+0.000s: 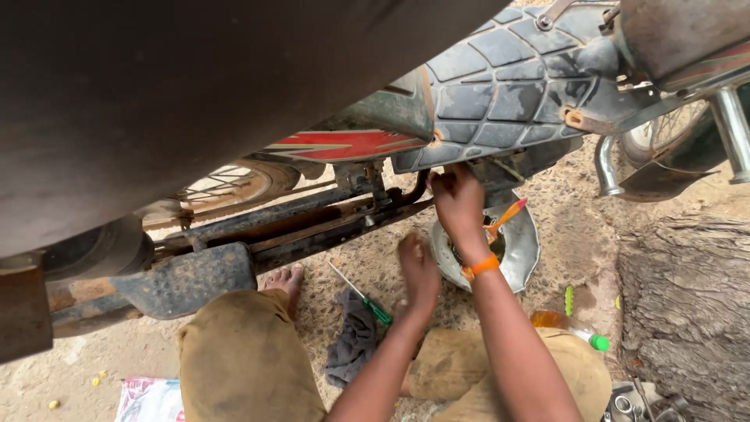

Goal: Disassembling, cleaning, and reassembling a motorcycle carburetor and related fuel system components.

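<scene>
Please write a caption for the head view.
Right hand reaches under motorcycle; left hand hovers near green-handled screwdriver.

The right hand point(457, 199) reaches up under the motorcycle's engine point(500, 94), fingers closed on a part just below the grey finned casing; what it grips is hidden. The left hand point(418, 270) hangs lower and nearer, loosely curled, above the gravel ground point(570, 234). A dented metal pan point(523, 242) sits on the ground right of the hands, with an orange-handled tool point(505, 217) lying in it. A green-handled screwdriver point(363, 295) lies left of the left hand, beside a dark rag point(353, 340). A bottle with a green cap point(574, 328) lies near right.
</scene>
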